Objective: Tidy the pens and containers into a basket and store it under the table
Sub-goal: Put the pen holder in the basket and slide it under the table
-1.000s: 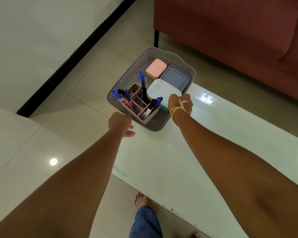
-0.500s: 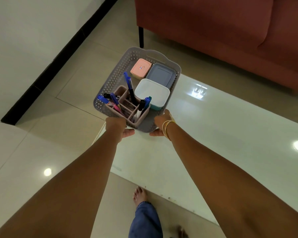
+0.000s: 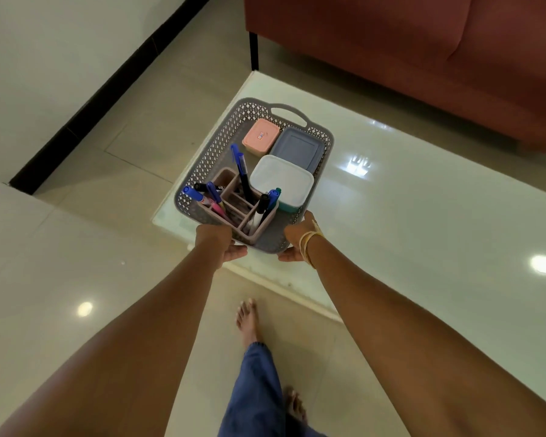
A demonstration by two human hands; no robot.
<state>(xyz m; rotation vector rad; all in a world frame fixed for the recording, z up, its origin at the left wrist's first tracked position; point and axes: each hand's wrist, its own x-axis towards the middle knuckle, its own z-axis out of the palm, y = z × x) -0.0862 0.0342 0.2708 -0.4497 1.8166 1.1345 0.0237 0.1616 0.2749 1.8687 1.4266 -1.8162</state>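
A grey perforated basket (image 3: pixel 202 165) is at the near left corner of the glass table (image 3: pixel 423 216). Inside it stand a pink pen holder (image 3: pixel 227 181) with several pens (image 3: pixel 241 171), a pink box (image 3: pixel 260 135), a blue-grey box (image 3: pixel 298 148) and a white-lidded teal box (image 3: pixel 281 181). My left hand (image 3: pixel 218 242) grips the basket's near left corner. My right hand (image 3: pixel 298 239), with yellow bands at the wrist, grips its near right corner. The fingers of both hands are hidden under the basket.
A red sofa (image 3: pixel 391 42) with a black leg stands behind the table. A white wall with a black skirting runs along the left. My bare feet (image 3: pixel 248 320) and blue trouser leg stand on the tiled floor by the table's near edge.
Both hands closed on the basket's near end. The basket has come toward me along the table, and I have stepped back.
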